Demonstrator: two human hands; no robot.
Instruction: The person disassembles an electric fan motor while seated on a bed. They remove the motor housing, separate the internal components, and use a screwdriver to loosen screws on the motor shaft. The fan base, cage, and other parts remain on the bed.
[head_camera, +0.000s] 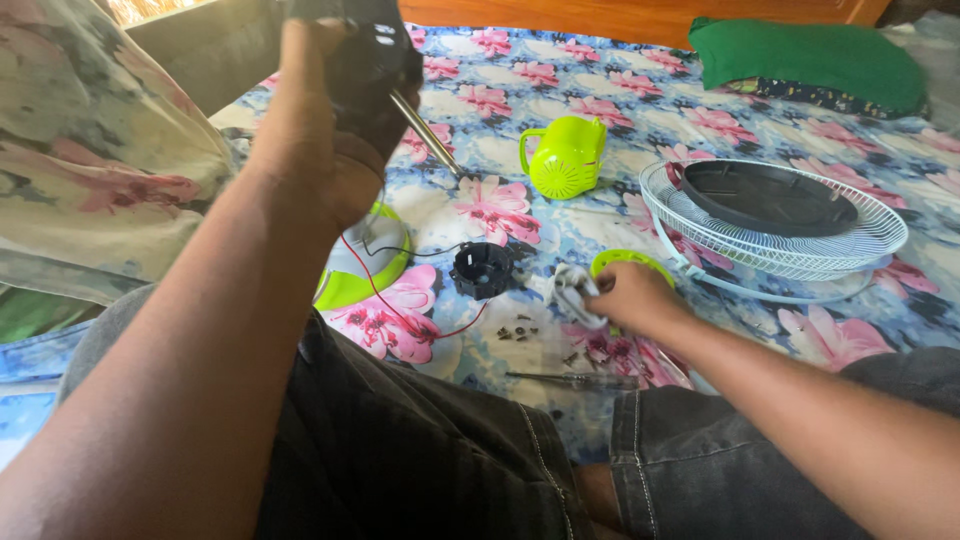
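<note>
Left grip (330, 110) hides motor (372, 70) (top cropped).

I sit on a bed (560, 225) covered by a blue sheet with pink flowers. On it, far from me, lies a lime-green housing with a handle (566, 156). To the right rests a white wire fan guard (775, 240) with a black round part (768, 197) inside it. A green pillow (810, 55) lies at the far right. Near my knees lie a black ring-shaped part (483, 270), small dark screws (520, 331) and a screwdriver (575, 379). A green-and-white base (365, 265) sits left.
</note>
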